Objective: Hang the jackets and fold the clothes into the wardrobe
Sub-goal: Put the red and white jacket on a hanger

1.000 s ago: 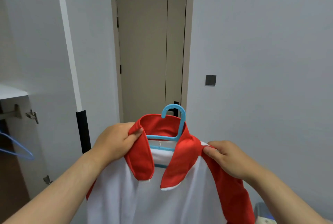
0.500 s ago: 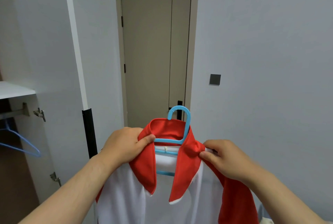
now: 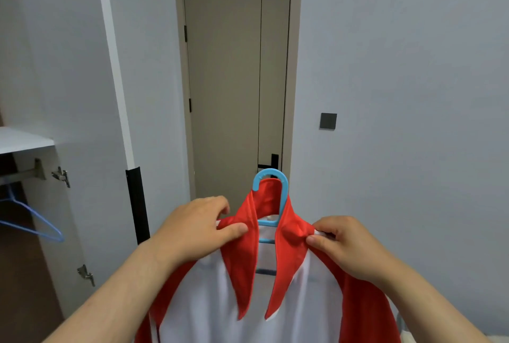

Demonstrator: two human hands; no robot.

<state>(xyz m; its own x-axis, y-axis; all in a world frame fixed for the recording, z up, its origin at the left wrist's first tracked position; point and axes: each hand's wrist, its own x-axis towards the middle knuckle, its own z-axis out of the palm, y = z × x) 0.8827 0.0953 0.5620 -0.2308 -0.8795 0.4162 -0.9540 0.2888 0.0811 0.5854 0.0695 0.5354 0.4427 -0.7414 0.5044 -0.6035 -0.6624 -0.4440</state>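
Both your hands pinch the smooth red-and-white jacket (image 3: 248, 301) at its pointed collar, left hand (image 3: 197, 228) and right hand (image 3: 343, 246), draped on a curved blue plastic hanger (image 3: 271, 177) before the door (image 3: 237, 80).

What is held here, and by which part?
Left hand and right hand each pinch the jacket at its red collar, either side of the blue hanger.

jacket (image 3: 209, 304), red and white: 1 | hangers: 2, one light blue plastic hanger (image 3: 271, 177) in jacket, one blue wire hanger (image 3: 33, 221) on wardrobe rail (image 3: 16, 176) | hands: 2, left hand (image 3: 195, 228), right hand (image 3: 341, 246) | door (image 3: 228, 80): 1 | wall switch (image 3: 328, 121): 1 | hinges (image 3: 61, 176): 3
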